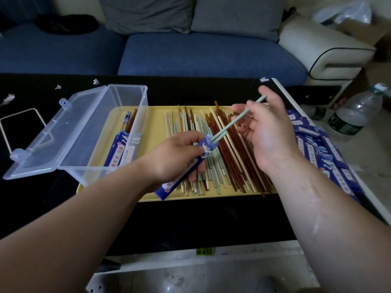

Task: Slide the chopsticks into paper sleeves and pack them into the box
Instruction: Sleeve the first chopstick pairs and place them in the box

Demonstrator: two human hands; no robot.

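My left hand (175, 157) grips a blue patterned paper sleeve (206, 148) above the yellow tray (156, 123). A pair of pale green chopsticks (234, 121) pokes into the sleeve's open mouth; my right hand (262, 127) pinches their far end. Several loose chopsticks (220, 157) in beige, green and brown lie on the tray under both hands. A clear plastic box (101, 132) with its lid (42, 140) swung open stands at the left, with a few sleeved chopsticks (123, 144) inside.
A stack of blue paper sleeves (325, 151) lies right of the tray. The black table (190, 225) carries it all. Two water bottles (357, 111) stand on the floor at the right. A blue sofa (169, 51) runs behind the table.
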